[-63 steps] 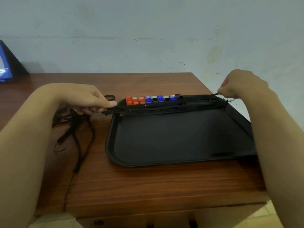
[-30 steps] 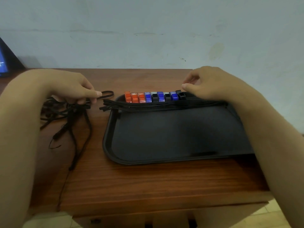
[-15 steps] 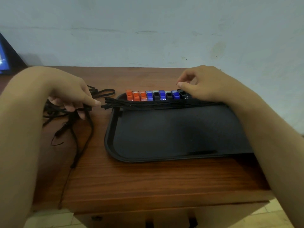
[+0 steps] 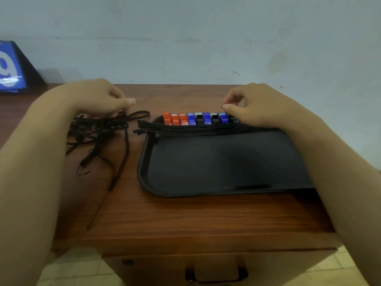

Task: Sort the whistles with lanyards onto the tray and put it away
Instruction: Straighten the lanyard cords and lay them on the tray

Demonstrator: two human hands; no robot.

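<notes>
Two bare hands over a reddish-brown wooden tabletop (image 4: 185, 215), catalogued as follows.

Item: black rectangular plastic tray (image 4: 216, 162), flat on the tabletop right of centre, its right end reaching the tabletop's right edge and passing under the right forearm.

Item: row of small block-shaped whistles (image 4: 198, 119) along the tray's far rim, side by side and touching; from the left, three orange, then blue and black ones alternating. The right end of the row is hidden by the right hand.

Item: bundle of flat black lanyards (image 4: 185, 129), laid straight along the tray just in front of the whistles; its left ends stick out over the tray's left rim onto the tabletop.

Item: loose tangle of black lanyards (image 4: 99, 131) on the tabletop left of the tray, apart from it, with strands trailing toward the near edge.

Left hand (image 4: 99, 100): knuckles up over the tangle, fingers curled down into the strands at its far side; whether they actually pinch a strand cannot be told.

Right hand (image 4: 253, 106): resting at the right end of the whistle row, fingers bent, thumb and forefinger brought close together above the last whistles; what they hold, if anything, cannot be told.

Item: blue sign with a white numeral (image 4: 10, 69), on a dark stand, far left of the tabletop against a pale wall (image 4: 185, 38)
</notes>
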